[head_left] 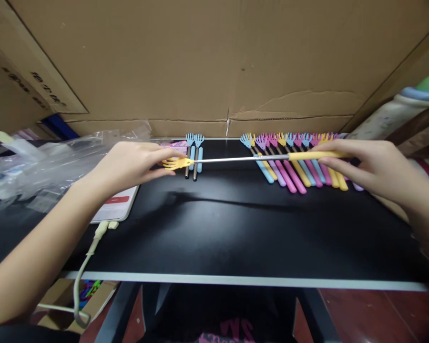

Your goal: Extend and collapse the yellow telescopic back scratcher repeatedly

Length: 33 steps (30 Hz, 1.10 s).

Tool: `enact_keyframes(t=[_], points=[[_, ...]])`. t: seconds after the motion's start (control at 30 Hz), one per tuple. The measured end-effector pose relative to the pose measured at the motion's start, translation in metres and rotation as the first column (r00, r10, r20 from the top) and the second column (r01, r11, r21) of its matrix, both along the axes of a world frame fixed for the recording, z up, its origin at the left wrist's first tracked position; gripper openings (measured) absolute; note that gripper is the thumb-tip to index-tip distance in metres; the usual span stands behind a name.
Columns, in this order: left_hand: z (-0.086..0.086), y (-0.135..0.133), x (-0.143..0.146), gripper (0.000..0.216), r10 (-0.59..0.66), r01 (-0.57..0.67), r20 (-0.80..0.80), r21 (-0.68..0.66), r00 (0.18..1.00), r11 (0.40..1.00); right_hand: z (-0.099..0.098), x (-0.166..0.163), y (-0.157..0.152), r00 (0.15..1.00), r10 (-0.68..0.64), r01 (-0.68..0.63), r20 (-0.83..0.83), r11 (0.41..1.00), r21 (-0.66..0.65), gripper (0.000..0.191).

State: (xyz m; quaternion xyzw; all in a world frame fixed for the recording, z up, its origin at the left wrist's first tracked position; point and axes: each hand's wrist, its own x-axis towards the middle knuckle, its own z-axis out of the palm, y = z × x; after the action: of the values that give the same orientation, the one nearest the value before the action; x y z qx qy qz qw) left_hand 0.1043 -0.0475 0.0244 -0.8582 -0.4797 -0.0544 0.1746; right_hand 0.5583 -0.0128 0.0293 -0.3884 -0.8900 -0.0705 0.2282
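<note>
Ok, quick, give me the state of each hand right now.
Left hand: closed, fingers pinching the claw end of the extended yellow back scratcher.
Right hand: closed, fingers gripping its yellow handle.

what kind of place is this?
Likely a small packing or assembly bench: cardboard sheets as backdrop, a row of pastel back scratchers on the black table, loose plastic bags.
</note>
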Motion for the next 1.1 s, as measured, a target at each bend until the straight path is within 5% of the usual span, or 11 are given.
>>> enact_keyframes(t=[0.13, 0.3, 0.67, 1.1], points=[[0.005, 0.004, 0.005, 0.045, 0.091, -0.090, 0.020, -0.014, 0.996, 0.996, -0.006, -0.005, 0.005, 0.998, -0.037, 0.034, -0.058, 0.998, -0.058, 0.036], [-0.009, 0.003, 0.009, 0.043, 0.081, -0.083, 0.096, 0.013, 0.992, 0.996, -0.025, -0.004, 0.007, 0.994, -0.068, 0.059, -0.090, 0.993, -0.105, 0.036], [-0.026, -0.001, 0.003, 0.040, 0.094, -0.098, 0.135, 0.019, 0.986, 0.995, -0.032, -0.010, 0.000, 0.997, -0.048, 0.048, -0.067, 0.999, -0.006, 0.035], [-0.031, 0.003, -0.005, 0.036, -0.086, 0.068, 0.103, 0.163, 0.991, 0.984, -0.050, -0.014, 0.008, 0.996, 0.023, -0.012, -0.080, 0.990, 0.138, 0.030]])
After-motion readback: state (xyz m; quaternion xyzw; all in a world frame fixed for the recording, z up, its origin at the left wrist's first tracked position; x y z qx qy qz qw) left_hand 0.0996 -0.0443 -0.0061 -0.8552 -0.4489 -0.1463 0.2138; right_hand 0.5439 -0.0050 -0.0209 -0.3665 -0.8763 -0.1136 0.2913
